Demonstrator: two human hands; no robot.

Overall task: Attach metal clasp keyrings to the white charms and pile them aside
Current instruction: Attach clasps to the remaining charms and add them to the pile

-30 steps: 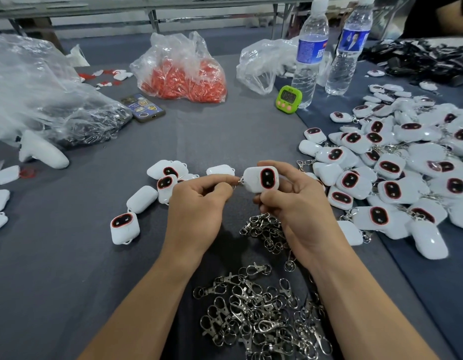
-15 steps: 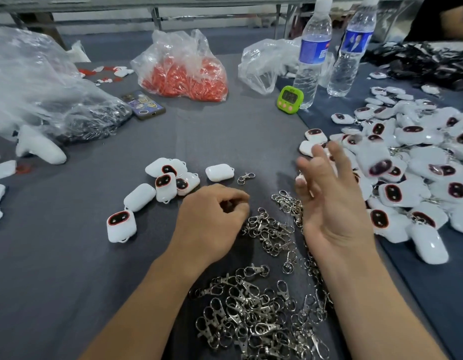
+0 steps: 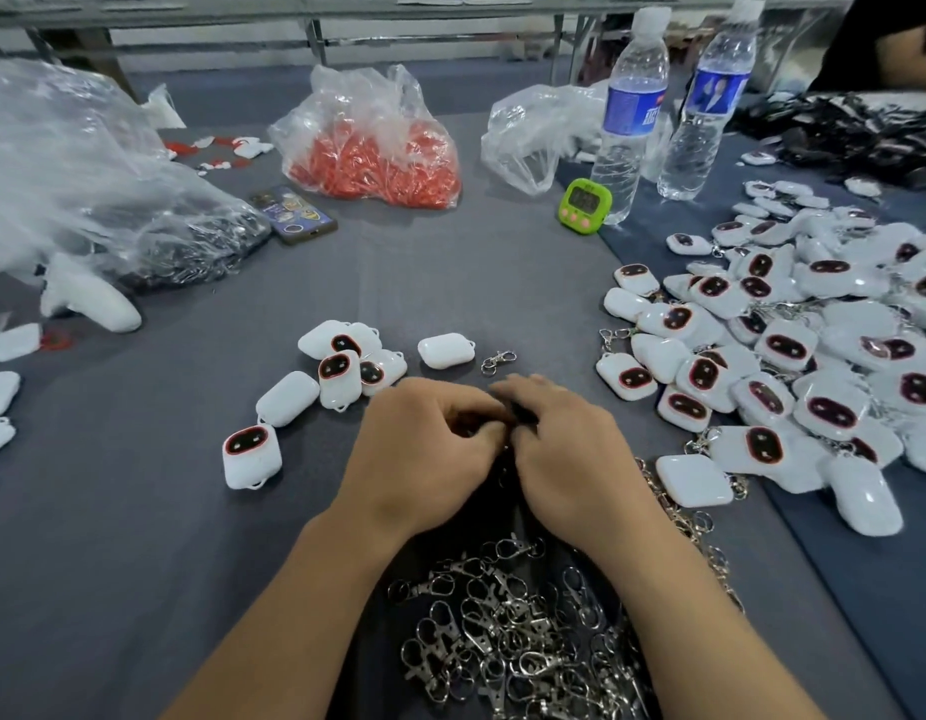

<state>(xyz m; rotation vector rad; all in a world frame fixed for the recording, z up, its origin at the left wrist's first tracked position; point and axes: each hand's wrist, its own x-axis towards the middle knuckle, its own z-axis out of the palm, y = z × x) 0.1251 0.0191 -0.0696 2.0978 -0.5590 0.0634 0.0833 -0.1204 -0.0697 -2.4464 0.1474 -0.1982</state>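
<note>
Head view: left hand point(image 3: 424, 449) and right hand point(image 3: 570, 449) meet just beyond the keyring heap point(image 3: 512, 631).
Up and left of the keyring heap, a small group of loose white charms point(image 3: 341, 371) lies on the grey counter point(image 3: 138, 563). Directly beyond the heap, the left hand's fingers curl inward, knuckles up, and meet the right hand's fingers, which are blurred and half bent. I cannot tell what either hand holds, since the spot between them is hidden. Farther from the heap, past the hands, a lone clasp point(image 3: 498, 361) lies by itself. Right of the heap sprawls the big pile of charms point(image 3: 814, 366), several with clasps attached.
</note>
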